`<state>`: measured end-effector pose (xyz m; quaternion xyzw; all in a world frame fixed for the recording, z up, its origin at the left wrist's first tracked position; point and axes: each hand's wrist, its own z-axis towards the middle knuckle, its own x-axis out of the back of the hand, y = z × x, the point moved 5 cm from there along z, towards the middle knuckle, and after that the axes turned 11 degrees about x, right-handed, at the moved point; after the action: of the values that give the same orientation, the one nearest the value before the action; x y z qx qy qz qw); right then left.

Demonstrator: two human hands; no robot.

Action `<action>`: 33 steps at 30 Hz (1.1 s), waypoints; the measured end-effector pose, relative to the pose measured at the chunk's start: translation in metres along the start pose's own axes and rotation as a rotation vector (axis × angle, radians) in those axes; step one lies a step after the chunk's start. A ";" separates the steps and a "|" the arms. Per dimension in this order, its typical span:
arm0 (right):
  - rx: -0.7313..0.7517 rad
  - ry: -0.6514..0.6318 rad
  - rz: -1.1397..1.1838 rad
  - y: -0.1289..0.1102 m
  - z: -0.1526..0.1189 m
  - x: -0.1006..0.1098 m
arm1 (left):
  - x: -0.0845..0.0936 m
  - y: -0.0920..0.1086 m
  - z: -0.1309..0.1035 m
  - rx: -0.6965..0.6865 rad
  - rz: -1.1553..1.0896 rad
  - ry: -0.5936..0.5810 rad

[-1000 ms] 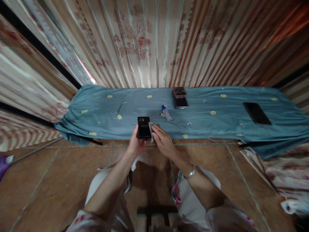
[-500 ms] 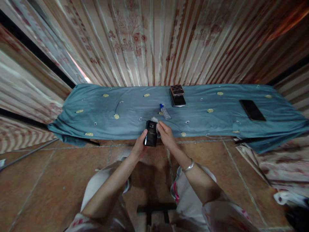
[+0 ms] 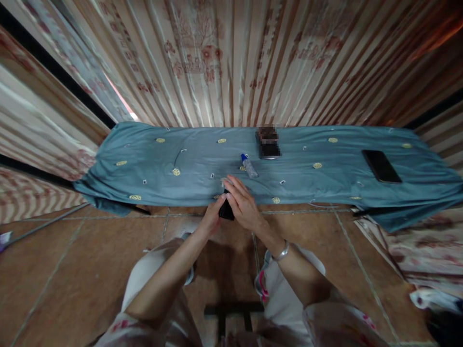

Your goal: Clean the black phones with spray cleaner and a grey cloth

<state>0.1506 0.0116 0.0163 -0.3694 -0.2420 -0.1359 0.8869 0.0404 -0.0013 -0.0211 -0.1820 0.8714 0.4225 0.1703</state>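
My left hand is wrapped round the lower left side of a black phone, just in front of the table's near edge. Over the phone's upper part lies my right hand, its fingers together and pressing a whitish cloth or wipe, of which only a bit shows at the fingertips. Most of the phone's face is hidden under that hand. Beyond the hands, a small clear bottle with a blue cap lies on its side on the blue tablecloth.
Stacked dark phones or cases, partly blurred, are at the table's back edge. Another black phone lies at the right. Curtains hang behind the table. My knees are below, with a dark stool bar between them.
My right hand has moved left from the phone's right side onto its face, with the whitish cloth. The phone's back, visible before, is now mostly covered.
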 end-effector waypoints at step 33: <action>-0.023 -0.030 0.007 0.014 -0.005 -0.001 | 0.001 0.002 -0.009 -0.014 -0.082 0.002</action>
<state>0.1573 0.0178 0.0043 -0.3823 -0.2522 -0.1302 0.8794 0.0378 -0.0074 -0.0152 -0.2192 0.8604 0.4211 0.1855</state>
